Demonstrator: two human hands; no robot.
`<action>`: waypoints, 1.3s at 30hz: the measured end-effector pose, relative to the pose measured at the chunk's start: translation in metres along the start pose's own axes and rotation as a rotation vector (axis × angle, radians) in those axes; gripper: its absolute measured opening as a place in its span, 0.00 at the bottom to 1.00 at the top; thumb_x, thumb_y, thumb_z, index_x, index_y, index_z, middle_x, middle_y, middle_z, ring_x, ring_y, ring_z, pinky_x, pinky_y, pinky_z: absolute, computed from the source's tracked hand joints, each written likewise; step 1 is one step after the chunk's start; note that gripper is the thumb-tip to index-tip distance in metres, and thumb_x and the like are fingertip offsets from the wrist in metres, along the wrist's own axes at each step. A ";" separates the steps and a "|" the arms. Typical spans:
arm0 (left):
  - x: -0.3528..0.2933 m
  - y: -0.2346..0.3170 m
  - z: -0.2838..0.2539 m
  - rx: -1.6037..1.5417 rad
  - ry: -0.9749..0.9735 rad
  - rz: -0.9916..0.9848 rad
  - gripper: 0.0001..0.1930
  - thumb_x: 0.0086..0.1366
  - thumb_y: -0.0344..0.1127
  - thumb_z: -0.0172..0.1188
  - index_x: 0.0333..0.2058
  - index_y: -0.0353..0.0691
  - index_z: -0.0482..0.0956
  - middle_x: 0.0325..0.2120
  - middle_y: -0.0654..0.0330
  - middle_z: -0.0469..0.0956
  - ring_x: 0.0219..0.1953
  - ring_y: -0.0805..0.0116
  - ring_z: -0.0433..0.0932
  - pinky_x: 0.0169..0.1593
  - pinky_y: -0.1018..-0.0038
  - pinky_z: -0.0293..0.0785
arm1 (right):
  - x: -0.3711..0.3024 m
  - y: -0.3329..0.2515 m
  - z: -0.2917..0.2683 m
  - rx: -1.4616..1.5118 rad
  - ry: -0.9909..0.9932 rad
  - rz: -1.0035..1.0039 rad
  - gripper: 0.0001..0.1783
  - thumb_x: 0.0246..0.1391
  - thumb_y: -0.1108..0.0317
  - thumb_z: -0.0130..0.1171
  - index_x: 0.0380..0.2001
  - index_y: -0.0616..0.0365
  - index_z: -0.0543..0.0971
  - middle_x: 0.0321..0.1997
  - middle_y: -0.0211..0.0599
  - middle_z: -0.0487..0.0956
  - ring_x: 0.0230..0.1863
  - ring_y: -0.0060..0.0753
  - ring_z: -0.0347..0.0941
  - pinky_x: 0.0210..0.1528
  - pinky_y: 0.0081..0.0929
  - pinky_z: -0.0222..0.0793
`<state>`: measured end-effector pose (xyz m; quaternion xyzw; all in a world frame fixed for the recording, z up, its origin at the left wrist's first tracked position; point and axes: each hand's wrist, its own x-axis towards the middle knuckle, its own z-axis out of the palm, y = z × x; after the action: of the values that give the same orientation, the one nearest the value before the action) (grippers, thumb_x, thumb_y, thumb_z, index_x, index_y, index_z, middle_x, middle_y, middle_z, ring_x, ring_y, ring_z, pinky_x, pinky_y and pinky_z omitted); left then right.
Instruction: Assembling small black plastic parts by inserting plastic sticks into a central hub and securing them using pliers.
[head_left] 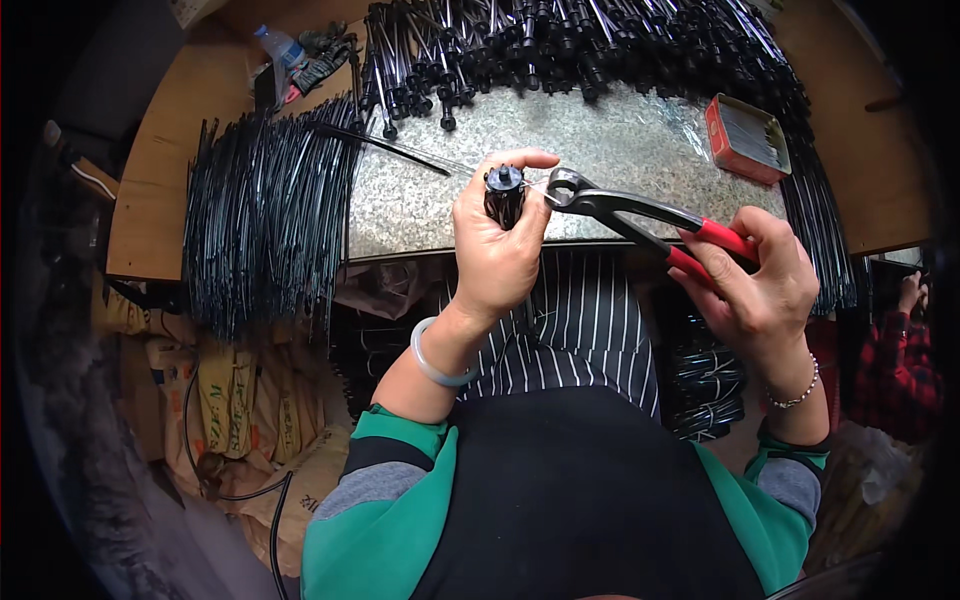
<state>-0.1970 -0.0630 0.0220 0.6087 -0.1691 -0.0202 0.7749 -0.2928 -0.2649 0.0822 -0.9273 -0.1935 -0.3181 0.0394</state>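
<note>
Presumably for steadiness, the left hand curls its fingers round a black cylindrical piece above the worktop; rightward, the right hand grips red-handled pincers (likely for leverage), jaws at a thin wire.

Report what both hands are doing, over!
Left hand gripping black part. Right hand holding red-handled pincers, head at thin strand. Nothing seems in the way.

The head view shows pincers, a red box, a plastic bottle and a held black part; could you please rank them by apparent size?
1. Pincers
2. Red box
3. Plastic bottle and black part: too alike to rank
</note>
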 end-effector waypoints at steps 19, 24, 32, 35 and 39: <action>-0.013 0.003 -0.002 0.031 -0.263 0.087 0.16 0.59 0.32 0.55 0.43 0.26 0.71 0.17 0.71 0.64 0.18 0.87 0.57 0.21 0.87 0.49 | -0.030 -0.024 0.002 1.007 -0.498 0.460 0.27 0.39 0.76 0.61 0.45 0.66 0.64 0.26 0.41 0.71 0.24 0.37 0.73 0.25 0.30 0.68; -0.013 0.010 0.002 0.005 -0.186 -0.022 0.08 0.55 0.23 0.55 0.36 0.34 0.77 0.17 0.73 0.67 0.21 0.88 0.61 0.24 0.87 0.57 | -0.041 -0.008 0.010 0.702 -0.330 0.087 0.27 0.37 0.78 0.60 0.46 0.68 0.67 0.32 0.44 0.74 0.31 0.36 0.74 0.27 0.28 0.69; -0.017 0.010 0.005 -0.045 -0.224 -0.005 0.08 0.55 0.22 0.54 0.35 0.33 0.76 0.22 0.67 0.72 0.24 0.84 0.67 0.29 0.86 0.63 | -0.043 -0.022 0.019 0.750 -0.345 0.327 0.31 0.39 0.74 0.62 0.49 0.65 0.62 0.30 0.40 0.73 0.28 0.27 0.69 0.33 0.28 0.67; -0.016 0.007 0.003 -0.094 -0.231 -0.036 0.08 0.56 0.22 0.53 0.35 0.33 0.77 0.20 0.70 0.71 0.23 0.85 0.65 0.28 0.86 0.61 | -0.046 -0.009 0.019 0.825 -0.358 0.133 0.27 0.41 0.80 0.57 0.47 0.65 0.63 0.28 0.38 0.73 0.27 0.25 0.70 0.31 0.25 0.67; -0.019 0.008 0.004 0.034 -0.243 -0.077 0.10 0.54 0.21 0.54 0.36 0.34 0.77 0.23 0.69 0.71 0.24 0.85 0.65 0.30 0.87 0.63 | -0.030 -0.008 0.007 1.554 -1.147 0.596 0.31 0.42 0.71 0.64 0.49 0.61 0.61 0.24 0.29 0.73 0.27 0.18 0.73 0.24 0.22 0.66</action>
<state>-0.2176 -0.0604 0.0256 0.6207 -0.2384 -0.1209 0.7370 -0.3139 -0.2660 0.0577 -0.6684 -0.0974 0.4126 0.6112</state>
